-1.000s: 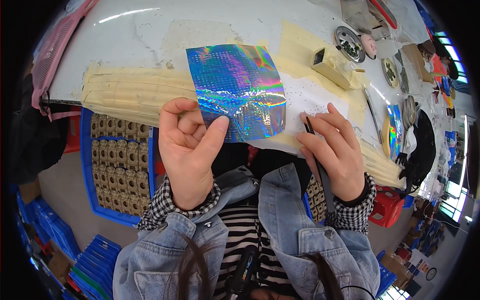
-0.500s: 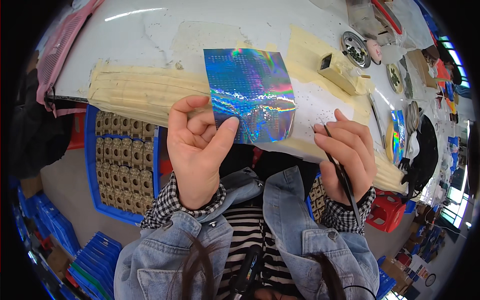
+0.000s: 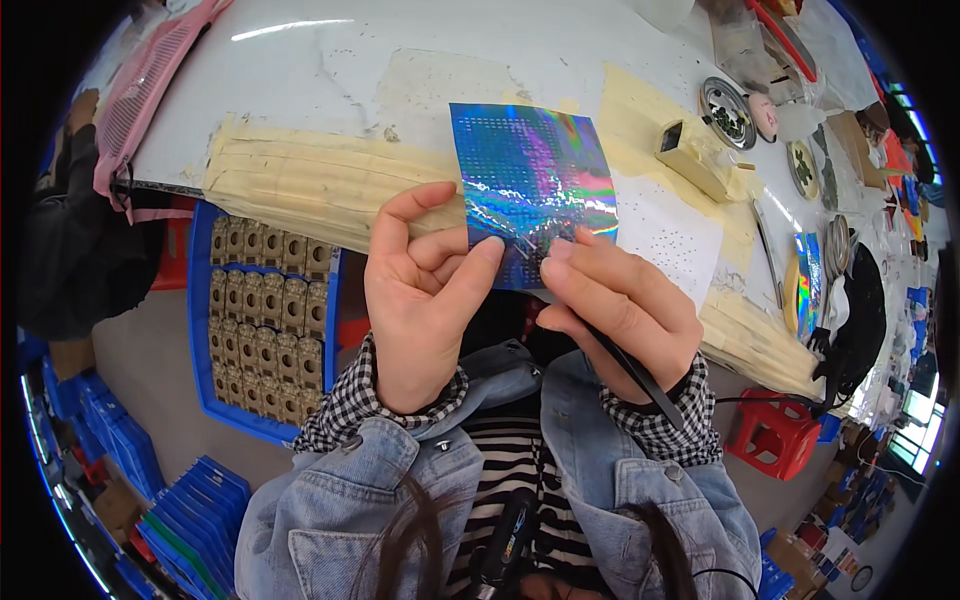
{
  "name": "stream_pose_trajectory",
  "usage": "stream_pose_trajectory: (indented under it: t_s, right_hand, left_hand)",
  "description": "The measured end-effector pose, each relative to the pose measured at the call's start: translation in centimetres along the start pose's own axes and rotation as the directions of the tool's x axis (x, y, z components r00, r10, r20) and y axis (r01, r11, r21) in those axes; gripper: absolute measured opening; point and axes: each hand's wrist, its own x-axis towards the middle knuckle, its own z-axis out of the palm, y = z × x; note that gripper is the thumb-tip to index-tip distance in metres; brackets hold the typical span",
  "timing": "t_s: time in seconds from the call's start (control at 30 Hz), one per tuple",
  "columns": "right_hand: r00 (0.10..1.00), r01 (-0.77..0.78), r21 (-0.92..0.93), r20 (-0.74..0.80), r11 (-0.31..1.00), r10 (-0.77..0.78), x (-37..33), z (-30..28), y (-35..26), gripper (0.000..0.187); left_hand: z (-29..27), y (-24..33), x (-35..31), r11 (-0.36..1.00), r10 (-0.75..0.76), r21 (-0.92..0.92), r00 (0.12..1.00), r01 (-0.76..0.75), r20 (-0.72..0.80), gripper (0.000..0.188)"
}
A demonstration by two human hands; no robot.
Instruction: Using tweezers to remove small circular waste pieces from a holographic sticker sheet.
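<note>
My left hand (image 3: pixel 425 285) pinches the lower left part of a shiny blue holographic sheet (image 3: pixel 535 155), thumb in front. Rows of small marks cover the sheet, and its lower part is creased. In my right hand (image 3: pixel 635 305) is a pair of black tweezers (image 3: pixel 643 375), gripped with the back end toward my wrist. The right fingertips are in front of the sheet's lower right area, close to my left thumb. Whether the tweezer tips touch the sheet or hold a piece I cannot tell. White paper (image 3: pixel 685 235) scattered with tiny dark specks lies just beyond my right hand.
Taped yellowish padding (image 3: pixel 310 175) lines the table edge. To the right stand a small cream box (image 3: pixel 693 160), round dishes (image 3: pixel 728 112) of small dark bits and metal tweezers (image 3: pixel 768 252). A blue crate (image 3: pixel 200 330) of patterned parts is below left; a red stool (image 3: pixel 775 435) is at right.
My right hand has moved left with the tweezers, from over the speckled paper to the lower part of the sheet. The left hand keeps its hold; the whole view has shifted slightly.
</note>
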Motion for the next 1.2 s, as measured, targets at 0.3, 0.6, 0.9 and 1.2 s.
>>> stream_pose_trajectory:
  t_s: [0.3,0.6,0.9,1.2]
  right_hand:
    - [0.996,0.089,-0.121,0.022,0.989,-0.087,0.2,0.9,0.0,0.033]
    - [0.995,0.099,-0.114,0.033,0.988,-0.096,0.3,1.2,0.2,0.033]
    - [0.998,0.044,-0.091,0.041,0.995,-0.041,0.2,1.1,0.1,0.034]
    - [0.999,0.017,-0.073,0.047,0.997,-0.014,0.3,1.1,-0.1,0.035]
  left_hand:
    - [-0.1,-0.1,0.0,1.0,-0.007,-0.02,1.0,0.008,0.018,0.044]
    - [-0.3,-0.5,0.0,1.0,0.013,-0.025,1.0,-0.013,0.014,0.045]
    - [-0.2,-0.6,0.0,1.0,0.025,-0.012,1.0,-0.025,0.017,0.044]
    - [-0.3,-0.6,-0.1,0.999,0.036,-0.004,0.999,-0.036,0.024,0.043]
